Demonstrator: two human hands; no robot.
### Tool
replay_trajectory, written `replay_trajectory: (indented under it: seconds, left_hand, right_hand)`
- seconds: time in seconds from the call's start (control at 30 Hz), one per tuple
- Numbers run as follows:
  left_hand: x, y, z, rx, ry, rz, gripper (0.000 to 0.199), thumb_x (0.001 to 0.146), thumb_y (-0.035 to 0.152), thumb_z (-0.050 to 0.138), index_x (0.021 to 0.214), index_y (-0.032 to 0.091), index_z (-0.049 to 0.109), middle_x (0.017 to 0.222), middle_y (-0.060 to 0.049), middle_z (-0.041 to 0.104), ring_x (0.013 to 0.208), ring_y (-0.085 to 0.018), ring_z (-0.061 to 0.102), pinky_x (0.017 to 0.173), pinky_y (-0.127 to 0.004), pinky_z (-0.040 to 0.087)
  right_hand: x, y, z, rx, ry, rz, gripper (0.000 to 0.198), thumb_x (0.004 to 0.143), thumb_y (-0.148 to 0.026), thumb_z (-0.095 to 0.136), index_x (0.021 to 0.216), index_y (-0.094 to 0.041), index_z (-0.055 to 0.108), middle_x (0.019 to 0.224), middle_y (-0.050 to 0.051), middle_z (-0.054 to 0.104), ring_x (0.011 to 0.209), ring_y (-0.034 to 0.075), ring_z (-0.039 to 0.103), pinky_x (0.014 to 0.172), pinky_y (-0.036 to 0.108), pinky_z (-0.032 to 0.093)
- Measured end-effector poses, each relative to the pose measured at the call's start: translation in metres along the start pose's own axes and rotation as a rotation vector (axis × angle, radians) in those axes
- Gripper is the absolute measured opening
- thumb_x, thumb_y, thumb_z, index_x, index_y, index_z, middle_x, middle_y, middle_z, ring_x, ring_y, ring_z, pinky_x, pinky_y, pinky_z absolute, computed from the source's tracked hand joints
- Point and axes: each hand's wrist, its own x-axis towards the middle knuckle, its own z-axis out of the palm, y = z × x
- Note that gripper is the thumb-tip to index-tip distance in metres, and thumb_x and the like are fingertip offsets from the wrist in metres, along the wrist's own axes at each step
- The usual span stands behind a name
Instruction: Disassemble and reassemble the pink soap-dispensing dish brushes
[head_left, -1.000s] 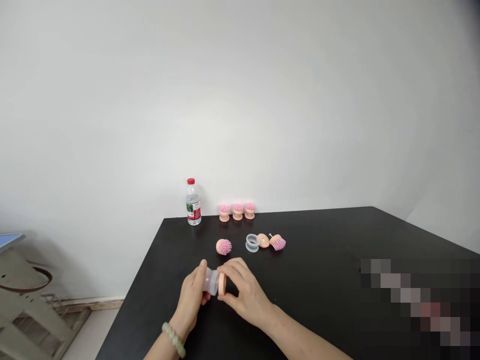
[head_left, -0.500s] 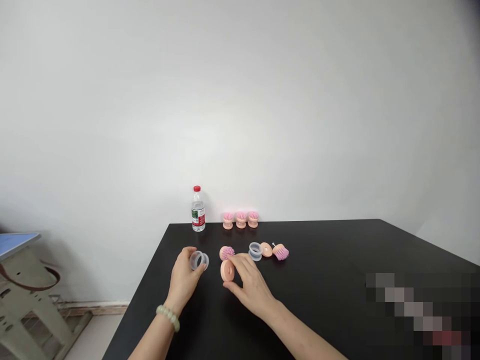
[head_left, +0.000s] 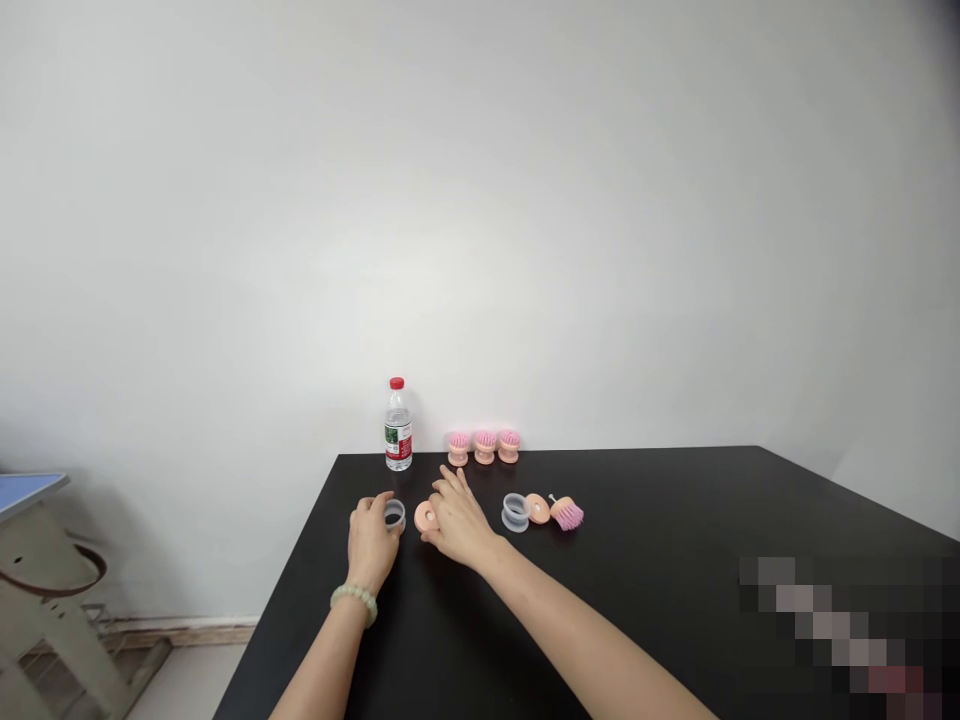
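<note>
**Clear ring in L, peach disc in R: grip notes**

L hand (head_left: 370,540) is curled round a clear ring (head_left: 400,515) at its 1 o'clock, fingers on the far side, thumb nearer. R hand (head_left: 459,522) has a peach disc (head_left: 424,517) pinched btwn thumb and fingers at its 9 o'clock; can't tell if it rests on the table (head_left: 600,600). IMO the ring's light, a bit bendy and prob slick, so hold it round the outside w/o squeezing hard. Disc looks light too but stiffer, so an edge pinch is prob best, keeping off the pale centre spot. From R hand: 2nd ring (head_left: 515,526), 2nd disc (head_left: 539,509) and loose brush head (head_left: 568,514) at 3 o'clock, three brushes (head_left: 484,448) approx 1, bottle (head_left: 398,430) approx 11.
</note>
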Motion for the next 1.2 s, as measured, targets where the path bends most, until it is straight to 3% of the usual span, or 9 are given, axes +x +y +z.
replay_trajectory:
  seconds: [0.17,0.4,0.63,0.8,0.9,1.03,1.2]
  left_hand:
    - [0.0,-0.006,0.002,-0.013,-0.008,0.056,0.04,0.079,0.009,0.065,0.119,0.014,0.063,0.117,-0.012,0.068,0.11,-0.027,0.061,0.097,-0.036,0.047]
    - [-0.004,-0.003,0.008,-0.048,-0.034,0.113,0.04,0.077,0.006,0.066,0.116,0.014,0.063,0.117,-0.011,0.068,0.111,-0.025,0.061,0.097,-0.034,0.047]
    - [-0.006,-0.004,0.011,-0.072,-0.036,0.151,0.041,0.078,0.003,0.063,0.116,0.018,0.062,0.118,-0.009,0.065,0.108,-0.023,0.063,0.094,-0.034,0.051]
    - [-0.013,0.002,0.004,-0.081,0.031,0.186,0.049,0.076,-0.007,0.052,0.117,0.017,0.062,0.119,-0.011,0.064,0.11,-0.026,0.059,0.097,-0.04,0.05]
    - [-0.018,0.012,-0.003,-0.095,0.087,0.202,0.059,0.072,-0.013,0.042,0.121,0.015,0.059,0.123,-0.013,0.06,0.113,-0.027,0.055,0.099,-0.044,0.049]
    - [-0.027,0.026,-0.011,-0.125,0.138,0.242,0.061,0.071,-0.012,0.04,0.124,0.015,0.055,0.13,-0.013,0.054,0.121,-0.029,0.049,0.103,-0.045,0.047]
    - [-0.039,0.037,-0.011,-0.157,0.23,0.372,0.058,0.071,-0.007,0.044,0.122,0.02,0.055,0.13,-0.012,0.053,0.124,-0.03,0.049,0.099,-0.047,0.051]
  right_hand:
    - [0.012,0.0,0.009,-0.077,-0.09,-0.003,0.044,0.075,-0.038,0.083,0.107,-0.008,0.075,0.131,0.023,0.061,0.149,0.04,0.022,0.122,0.057,0.004]
    - [0.013,0.008,0.014,-0.128,-0.136,0.045,0.051,0.078,-0.043,0.08,0.116,-0.01,0.072,0.134,0.022,0.06,0.148,0.043,0.022,0.119,0.062,0.004]
    - [0.005,0.012,0.014,-0.106,-0.106,0.053,0.054,0.076,-0.046,0.081,0.115,-0.01,0.071,0.133,0.021,0.06,0.145,0.046,0.027,0.119,0.064,0.01]
    - [-0.012,0.02,0.002,-0.087,-0.014,0.036,0.047,0.082,-0.04,0.076,0.119,-0.012,0.068,0.135,0.016,0.06,0.147,0.038,0.026,0.122,0.055,0.014]
    - [-0.022,0.038,-0.012,-0.092,0.049,0.081,0.04,0.086,-0.034,0.072,0.121,-0.013,0.067,0.135,0.014,0.06,0.147,0.034,0.029,0.123,0.049,0.018]
    - [-0.023,0.081,-0.036,-0.101,0.118,0.234,0.044,0.089,-0.029,0.07,0.128,-0.012,0.061,0.136,0.015,0.059,0.136,0.032,0.044,0.115,0.043,0.035]
    - [-0.005,0.138,-0.056,-0.134,0.149,0.453,0.036,0.096,-0.026,0.063,0.13,-0.014,0.057,0.132,0.014,0.059,0.12,0.029,0.058,0.101,0.047,0.048]
